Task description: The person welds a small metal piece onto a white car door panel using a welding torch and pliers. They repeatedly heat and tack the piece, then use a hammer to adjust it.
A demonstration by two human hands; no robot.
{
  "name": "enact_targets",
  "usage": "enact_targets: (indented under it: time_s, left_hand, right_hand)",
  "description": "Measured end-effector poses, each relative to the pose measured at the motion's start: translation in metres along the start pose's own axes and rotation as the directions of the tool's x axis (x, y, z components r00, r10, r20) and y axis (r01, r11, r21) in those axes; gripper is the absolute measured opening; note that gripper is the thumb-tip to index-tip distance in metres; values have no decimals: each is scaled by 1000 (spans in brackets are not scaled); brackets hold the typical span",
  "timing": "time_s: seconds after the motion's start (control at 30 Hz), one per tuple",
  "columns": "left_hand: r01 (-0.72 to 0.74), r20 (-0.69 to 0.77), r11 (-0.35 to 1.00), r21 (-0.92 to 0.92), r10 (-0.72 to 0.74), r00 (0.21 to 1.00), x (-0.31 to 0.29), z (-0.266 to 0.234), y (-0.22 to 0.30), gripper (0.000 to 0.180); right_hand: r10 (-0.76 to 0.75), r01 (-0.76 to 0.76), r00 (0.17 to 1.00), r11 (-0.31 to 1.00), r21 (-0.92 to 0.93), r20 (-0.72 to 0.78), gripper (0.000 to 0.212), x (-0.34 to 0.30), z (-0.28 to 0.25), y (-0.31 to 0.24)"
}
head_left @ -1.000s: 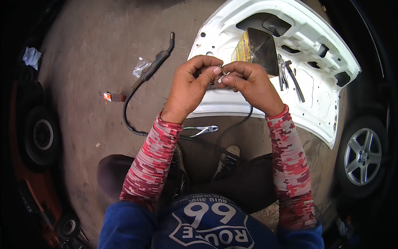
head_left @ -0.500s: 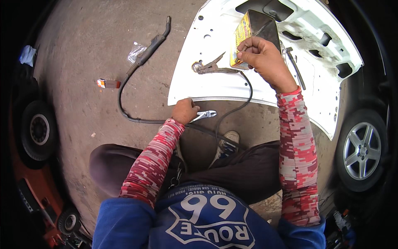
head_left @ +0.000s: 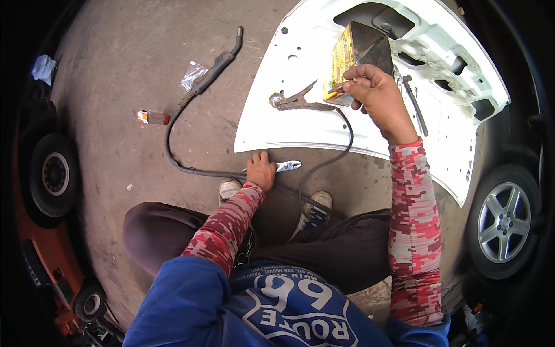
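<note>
My right hand (head_left: pixel 378 98) is raised over the white car hood. Its thumb and fingertips pinch a small, thin, dark metal piece (head_left: pixel 337 88), in front of a dark tin can (head_left: pixel 370 45) with a yellow label. Low over the floor, my left hand (head_left: pixel 261 172) is closed over the handles of silver pliers (head_left: pixel 289 166); the jaws stick out to its right. A rusty ground clamp (head_left: pixel 303 102) lies on the hood (head_left: pixel 260 124) between the hands, its cable running down to the floor.
A welding torch (head_left: pixel 214 70) with its black cable lies on the floor at left, beside a clear plastic bag (head_left: pixel 193 74). A small orange-and-white box (head_left: pixel 153 117) lies nearby. A hammer (head_left: pixel 415 107) rests on the hood. Car wheels (head_left: pixel 504 222) flank both sides.
My right hand has turned and lowered slightly, bringing the thin piece into sight. My left hand has shifted a little right and down, its fingers now pointing farther forward over the pliers.
</note>
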State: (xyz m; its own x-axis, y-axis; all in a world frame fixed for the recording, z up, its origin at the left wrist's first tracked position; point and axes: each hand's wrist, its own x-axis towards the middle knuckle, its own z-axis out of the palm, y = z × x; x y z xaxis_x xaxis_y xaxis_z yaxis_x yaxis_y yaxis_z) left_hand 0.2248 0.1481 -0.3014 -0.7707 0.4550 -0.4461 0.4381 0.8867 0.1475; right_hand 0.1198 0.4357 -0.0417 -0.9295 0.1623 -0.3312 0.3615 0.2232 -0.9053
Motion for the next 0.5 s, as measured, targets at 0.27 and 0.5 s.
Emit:
enact_targets:
  time_s: [0.27,0.5]
  left_hand:
    - [-58,7,992,-112,60,998,-1,-25,-10,36]
    - [168,83,264,-950,-307,948,5,-103,56,24]
  right_hand:
    - [78,-80,996,993,83,34,17,10,12,18]
    - [332,-358,933,902,242,142,23,17,40,48]
